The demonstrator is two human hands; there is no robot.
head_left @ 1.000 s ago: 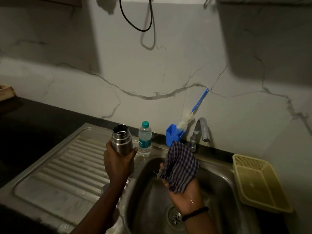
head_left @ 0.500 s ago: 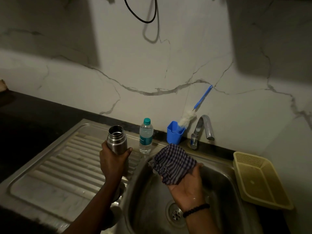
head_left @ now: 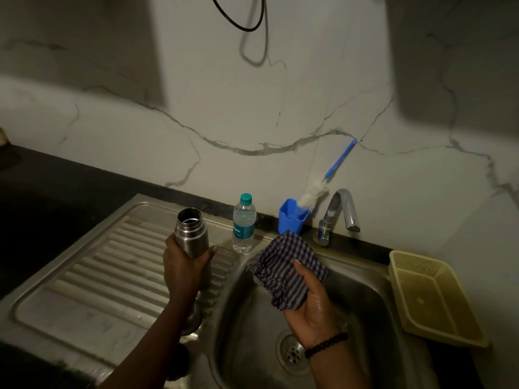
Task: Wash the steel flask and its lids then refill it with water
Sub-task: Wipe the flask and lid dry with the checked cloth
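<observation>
My left hand (head_left: 184, 269) grips the open steel flask (head_left: 191, 230) upright above the ribbed drainboard (head_left: 92, 276); its mouth is uncovered. My right hand (head_left: 311, 307) holds a crumpled blue checked cloth (head_left: 286, 266) over the sink basin (head_left: 252, 346), palm up. A steel lid (head_left: 193, 318) lies on the drainboard partly hidden under my left forearm, and a dark round lid (head_left: 179, 360) sits nearer the front edge. A small plastic water bottle (head_left: 243, 223) with a teal cap stands behind the flask.
The tap (head_left: 341, 213) stands at the back of the sink, with no water seen running. A blue cup (head_left: 290, 220) holds a bottle brush (head_left: 323, 182). A yellow plastic basket (head_left: 432, 299) sits right of the sink. The drain (head_left: 293, 353) lies below my right wrist. Black counter (head_left: 42, 192) spreads left.
My right hand has lowered and tilted the cloth flatter over the basin. The flask stays upright in my left hand, shifted slightly left in view.
</observation>
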